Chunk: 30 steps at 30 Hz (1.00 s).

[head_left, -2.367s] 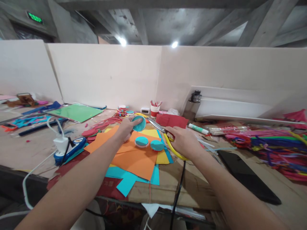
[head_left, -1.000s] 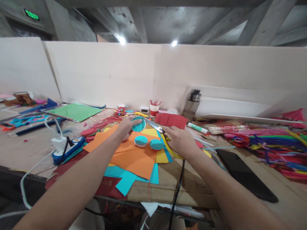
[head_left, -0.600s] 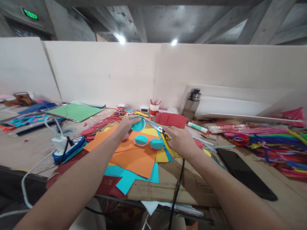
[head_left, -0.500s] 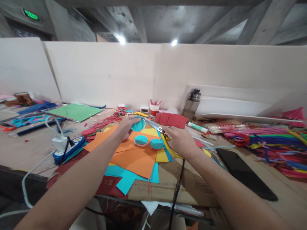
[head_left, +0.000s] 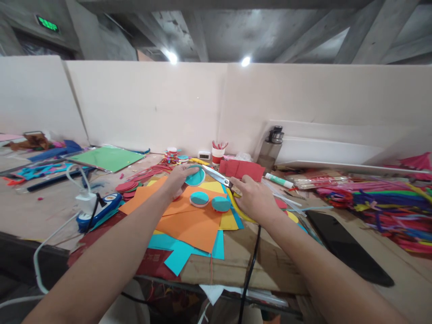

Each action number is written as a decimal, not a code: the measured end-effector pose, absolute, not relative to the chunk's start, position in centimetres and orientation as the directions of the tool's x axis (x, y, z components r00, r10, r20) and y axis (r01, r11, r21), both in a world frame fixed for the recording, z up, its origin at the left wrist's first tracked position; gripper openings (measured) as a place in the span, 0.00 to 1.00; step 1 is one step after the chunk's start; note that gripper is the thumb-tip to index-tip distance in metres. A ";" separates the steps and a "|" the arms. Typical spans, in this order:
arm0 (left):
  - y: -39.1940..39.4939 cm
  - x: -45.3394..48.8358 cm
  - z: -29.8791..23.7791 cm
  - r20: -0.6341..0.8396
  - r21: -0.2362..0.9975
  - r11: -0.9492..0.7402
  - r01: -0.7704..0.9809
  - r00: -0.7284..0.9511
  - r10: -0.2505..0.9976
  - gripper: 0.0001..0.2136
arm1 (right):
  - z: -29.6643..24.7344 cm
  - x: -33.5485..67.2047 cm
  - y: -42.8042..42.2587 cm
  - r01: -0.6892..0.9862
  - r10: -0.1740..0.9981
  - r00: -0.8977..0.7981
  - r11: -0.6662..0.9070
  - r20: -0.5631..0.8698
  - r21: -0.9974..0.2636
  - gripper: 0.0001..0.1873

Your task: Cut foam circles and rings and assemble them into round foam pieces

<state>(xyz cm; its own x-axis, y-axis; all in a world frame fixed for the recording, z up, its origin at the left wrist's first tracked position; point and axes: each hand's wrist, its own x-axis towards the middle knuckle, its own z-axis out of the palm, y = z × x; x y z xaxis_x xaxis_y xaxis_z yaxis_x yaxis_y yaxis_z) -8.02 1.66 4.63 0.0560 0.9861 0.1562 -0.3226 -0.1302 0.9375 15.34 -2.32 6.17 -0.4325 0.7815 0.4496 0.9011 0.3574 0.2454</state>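
Observation:
My left hand (head_left: 179, 179) pinches a round disc (head_left: 195, 176) with a blue-green face and a pale rim, held above the papers. Yellow-handled scissors (head_left: 222, 179) are gripped in my right hand (head_left: 250, 193), their blades pointing left with the tips at the disc's right edge. I cannot tell whether the blades touch it. Beneath my hands lie orange paper sheets (head_left: 192, 229) on yellow and blue sheets. Two more discs with blue tops, one on the left (head_left: 199, 199) and one on the right (head_left: 221, 204), rest on the orange paper.
Red paper (head_left: 245, 169), a paper cup (head_left: 218, 155) with red sticks, a glue stick (head_left: 279, 180) and a bottle (head_left: 270, 146) stand or lie behind. A black phone (head_left: 349, 247) and colourful pipe cleaners (head_left: 381, 202) are right. A blue power strip (head_left: 99, 213) and green sheet (head_left: 110, 157) are left.
The view has shifted very slightly. Both hands keep their holds on the disc and the scissors, with hardly any visible movement.

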 end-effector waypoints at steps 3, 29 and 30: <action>1.7 -8.1 4.6 0.162 0.940 -0.129 -0.316 0.078 0.984 0.10 | 6.2 15.4 -2.2 0.894 0.771 -0.447 0.365 0.454 0.260 0.20; 1.7 -8.4 4.6 0.138 0.964 -0.112 -0.240 0.093 0.986 0.12 | 5.8 15.6 -1.9 0.864 0.753 -0.503 0.450 0.424 0.227 0.19; 1.7 -8.4 4.6 0.136 0.964 -0.111 -0.243 0.092 0.986 0.12 | 5.8 15.6 -1.9 0.865 0.757 -0.501 0.447 0.419 0.227 0.19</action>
